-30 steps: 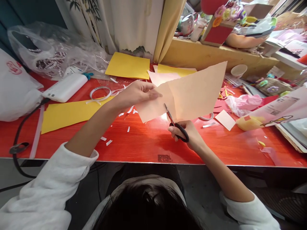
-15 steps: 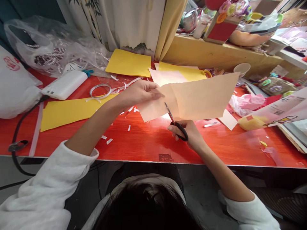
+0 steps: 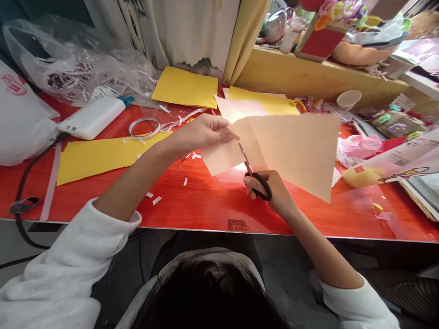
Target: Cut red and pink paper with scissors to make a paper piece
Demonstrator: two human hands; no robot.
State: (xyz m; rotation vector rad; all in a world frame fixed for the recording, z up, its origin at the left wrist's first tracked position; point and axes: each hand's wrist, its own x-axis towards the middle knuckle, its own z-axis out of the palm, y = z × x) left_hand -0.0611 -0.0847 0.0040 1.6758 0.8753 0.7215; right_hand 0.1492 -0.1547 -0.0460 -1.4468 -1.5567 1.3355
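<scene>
My left hand (image 3: pixel 209 133) pinches the upper left part of a pale peach sheet of paper (image 3: pixel 298 146), thumb on top. The sheet is held up above the red table and spreads out to the right, with a crease near its middle. My right hand (image 3: pixel 269 187) is closed around the black handles of a pair of scissors (image 3: pixel 249 167). Their blades point up and left, along the paper's lower side, with the tips close to my left thumb. Between the blades, the paper's left portion stands apart from the wider right portion at the bottom.
Yellow paper (image 3: pixel 103 155) lies on the red table (image 3: pixel 206 210) at left, more yellow sheets (image 3: pixel 187 87) at the back. A tape roll (image 3: pixel 144 128), white power bank (image 3: pixel 94 116) and plastic bags (image 3: pixel 24 119) are left; a paper cup (image 3: pixel 349 98) and pink tissue (image 3: pixel 358 148) are right.
The right part of the peach sheet has swung downward, its lower right corner now hanging nearer the table's front. Both hands and the scissors have shifted slightly to the right in view.
</scene>
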